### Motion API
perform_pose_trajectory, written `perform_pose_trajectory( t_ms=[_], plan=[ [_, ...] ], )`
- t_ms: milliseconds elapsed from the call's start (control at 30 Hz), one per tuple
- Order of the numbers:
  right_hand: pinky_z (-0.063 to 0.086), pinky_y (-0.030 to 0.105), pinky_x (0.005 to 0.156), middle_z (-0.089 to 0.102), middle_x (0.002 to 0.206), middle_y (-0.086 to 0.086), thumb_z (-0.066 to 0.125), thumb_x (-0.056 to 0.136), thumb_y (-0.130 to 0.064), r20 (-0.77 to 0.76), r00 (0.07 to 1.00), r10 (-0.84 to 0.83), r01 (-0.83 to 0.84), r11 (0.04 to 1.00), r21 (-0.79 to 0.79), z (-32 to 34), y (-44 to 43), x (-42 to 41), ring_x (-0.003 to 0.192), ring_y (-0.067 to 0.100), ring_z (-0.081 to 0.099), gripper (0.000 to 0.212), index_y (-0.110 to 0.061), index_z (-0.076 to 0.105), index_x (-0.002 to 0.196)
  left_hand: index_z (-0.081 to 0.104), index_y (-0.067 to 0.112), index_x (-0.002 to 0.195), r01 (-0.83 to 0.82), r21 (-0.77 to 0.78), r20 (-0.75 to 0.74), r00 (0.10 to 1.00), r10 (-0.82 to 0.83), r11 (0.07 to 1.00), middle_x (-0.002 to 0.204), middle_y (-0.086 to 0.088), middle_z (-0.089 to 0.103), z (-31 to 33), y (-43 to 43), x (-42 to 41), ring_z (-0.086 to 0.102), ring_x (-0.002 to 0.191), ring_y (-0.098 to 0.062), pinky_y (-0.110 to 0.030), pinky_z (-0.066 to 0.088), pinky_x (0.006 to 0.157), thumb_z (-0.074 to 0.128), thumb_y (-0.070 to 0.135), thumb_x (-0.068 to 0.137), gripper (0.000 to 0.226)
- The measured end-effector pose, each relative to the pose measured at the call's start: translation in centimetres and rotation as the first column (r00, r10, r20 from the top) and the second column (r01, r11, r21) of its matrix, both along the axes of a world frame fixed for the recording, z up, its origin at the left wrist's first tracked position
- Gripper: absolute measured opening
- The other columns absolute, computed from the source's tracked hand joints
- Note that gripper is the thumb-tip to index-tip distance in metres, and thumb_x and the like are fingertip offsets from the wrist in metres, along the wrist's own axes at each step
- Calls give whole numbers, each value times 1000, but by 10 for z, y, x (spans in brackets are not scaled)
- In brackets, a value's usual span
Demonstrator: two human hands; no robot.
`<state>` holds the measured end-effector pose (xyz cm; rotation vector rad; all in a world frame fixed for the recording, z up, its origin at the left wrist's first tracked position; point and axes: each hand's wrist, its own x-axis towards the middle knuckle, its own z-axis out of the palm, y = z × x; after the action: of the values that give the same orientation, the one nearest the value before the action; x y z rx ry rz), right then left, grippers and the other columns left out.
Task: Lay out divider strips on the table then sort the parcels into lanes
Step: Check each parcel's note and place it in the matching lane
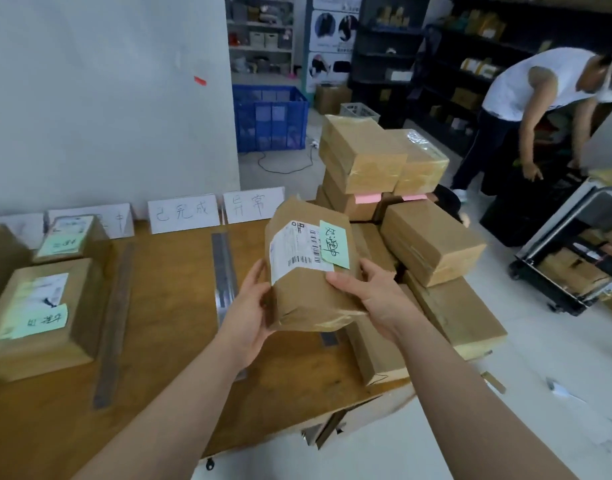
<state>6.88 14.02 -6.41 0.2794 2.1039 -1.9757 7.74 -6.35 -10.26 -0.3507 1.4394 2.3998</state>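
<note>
One parcel (306, 299), apparently aloft, gripped by left hand (249, 303) and right hand (372, 294).

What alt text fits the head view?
The left hand and right hand hold a brown parcel with a green note over a wooden table. Metal strips split it into lanes; other parcels lie at left, a stack of boxes at right, and paper signs lean on the wall.
</note>
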Motion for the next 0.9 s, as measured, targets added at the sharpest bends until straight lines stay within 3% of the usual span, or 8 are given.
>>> perform_pose_trajectory(
  t_ms=[167, 267, 333, 400, 467, 533, 733, 900],
  plan=[
    [59, 28, 73, 66, 105, -16, 90, 59, -39, 20, 994, 110, -109, 994, -24, -10, -11, 3, 91, 10, 69, 76, -34, 49, 123, 46, 54, 134, -138, -216, -25, 990, 136, 967, 122, 2, 65, -6, -10, 25, 64, 106, -21, -24, 55, 56, 41, 28, 105, 39],
    [59, 28, 74, 65, 110, -11, 88, 63, -36, 39, 980, 197, -195, 980, -50, -16, -27, 4, 95, 11, 69, 73, -38, 48, 124, 46, 51, 134, -195, -238, 11, 979, 204, 951, 124, 5, 62, -6, -22, 42, 62, 106, -17, -21, 55, 54, 52, 47, 97, 38],
    [57, 35, 85, 66, 117, -6, 87, 66, -36, 54, 960, 275, -271, 960, -67, -19, -43, 6, 99, 15, 69, 81, -33, 47, 136, 42, 53, 132, -214, -256, 26, 973, 228, 942, 123, 11, 61, -4, -33, 56, 62, 105, -15, -26, 58, 58, 62, 68, 79, 59],
    [57, 35, 82, 68, 117, -7, 86, 68, -38, 73, 929, 362, -356, 931, -84, -21, -60, 9, 97, 14, 70, 82, -37, 44, 139, 35, 49, 135, -246, -240, 35, 964, 262, 939, 122, 10, 61, -4, -45, 68, 63, 106, -17, -39, 61, 73, 74, 74, 59, 89],
    [58, 35, 76, 69, 113, -10, 84, 71, -39, 101, 894, 437, -428, 898, -97, -20, -78, 13, 93, 14, 71, 76, -46, 42, 135, 29, 45, 140, -294, -241, 41, 949, 313, 925, 122, 9, 61, -1, -57, 80, 64, 106, -18, -42, 59, 80, 80, 67, 56, 100],
    [58, 38, 77, 71, 108, -13, 82, 72, -42, 134, 859, 494, -483, 869, -106, -18, -95, 18, 93, 14, 71, 70, -50, 43, 130, 23, 44, 143, -360, -224, 62, 922, 382, 906, 121, 6, 59, 2, -70, 90, 63, 105, -20, -40, 58, 72, 78, 57, 69, 93],
    [47, 50, 90, 65, 115, -3, 81, 61, -60, 235, 807, 542, -545, 836, -55, -8, -150, 38, 103, 22, 64, 65, -36, 51, 114, 16, 47, 148, -519, -101, 86, 846, 527, 849, 126, -1, 57, 5, -117, 118, 61, 108, -27, -53, 56, 86, 68, 46, 86, 81],
    [55, 45, 90, 64, 117, 6, 87, 57, -54, 218, 814, 538, -540, 840, -56, -9, -204, 58, 100, 24, 68, 72, -24, 54, 114, 18, 44, 148, -526, -78, 73, 844, 531, 847, 132, -5, 56, -1, -175, 141, 61, 112, -30, -51, 59, 74, 68, 37, 87, 79]
  ],
)
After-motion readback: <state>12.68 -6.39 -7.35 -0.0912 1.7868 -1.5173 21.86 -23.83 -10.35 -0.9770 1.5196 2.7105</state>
